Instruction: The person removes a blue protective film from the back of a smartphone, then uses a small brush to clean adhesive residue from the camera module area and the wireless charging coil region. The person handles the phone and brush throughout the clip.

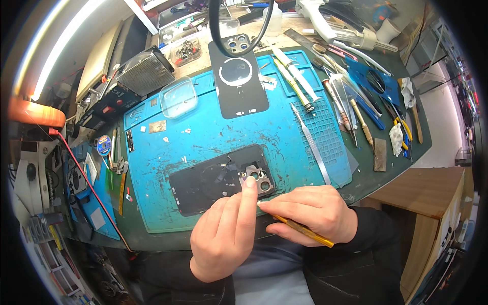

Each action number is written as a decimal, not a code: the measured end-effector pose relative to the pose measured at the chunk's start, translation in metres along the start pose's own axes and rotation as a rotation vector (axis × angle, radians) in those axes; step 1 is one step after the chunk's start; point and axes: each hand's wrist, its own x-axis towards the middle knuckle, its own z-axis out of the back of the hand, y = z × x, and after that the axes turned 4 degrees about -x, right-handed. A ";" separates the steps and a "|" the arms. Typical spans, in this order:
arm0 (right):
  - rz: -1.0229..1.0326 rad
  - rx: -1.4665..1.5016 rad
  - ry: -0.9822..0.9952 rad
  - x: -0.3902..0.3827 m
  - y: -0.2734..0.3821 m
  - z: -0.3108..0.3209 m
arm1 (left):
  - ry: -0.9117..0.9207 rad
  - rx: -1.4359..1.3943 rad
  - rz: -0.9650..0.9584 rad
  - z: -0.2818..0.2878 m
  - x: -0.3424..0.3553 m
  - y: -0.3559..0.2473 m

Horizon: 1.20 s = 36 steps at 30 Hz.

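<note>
A dark phone back panel [206, 178] lies on the blue work mat, with a metal camera plate [262, 184] with round openings at its right end. My left hand [223, 236] has its index finger stretched out, the tip resting on that plate; its other fingers bend beneath, and it holds nothing I can see. Between the fingers of my right hand [317, 213] is a slim amber-yellow pen-like tool [305, 233], slanting down to the right just beyond the panel's near right corner. My fingers hide its front end.
A second phone back [241, 91] with a white ring lies at the back of the mat [152, 195], partly behind a black cable loop [213, 30]. Nearby are a clear plastic box [179, 97], metal tweezers [311, 142] and syringes [295, 76]. Several hand tools crowd the right side.
</note>
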 end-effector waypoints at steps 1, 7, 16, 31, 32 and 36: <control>0.000 0.005 -0.008 -0.001 0.000 0.000 | -0.001 0.015 -0.007 0.000 0.001 -0.001; 0.017 0.010 -0.032 -0.003 -0.002 0.001 | 0.006 0.068 -0.027 -0.002 -0.001 -0.004; 0.036 0.041 -0.066 -0.006 -0.005 0.000 | 0.027 -0.004 0.031 -0.002 0.003 -0.002; 0.006 0.017 -0.198 -0.008 -0.003 0.001 | 0.252 -0.053 0.221 0.041 0.004 0.037; -0.005 -0.028 -0.209 -0.005 -0.001 0.006 | 0.293 -0.036 0.233 0.043 0.010 0.040; -0.031 -0.269 -0.166 0.007 0.003 0.022 | 0.427 -0.228 0.189 0.047 0.006 0.075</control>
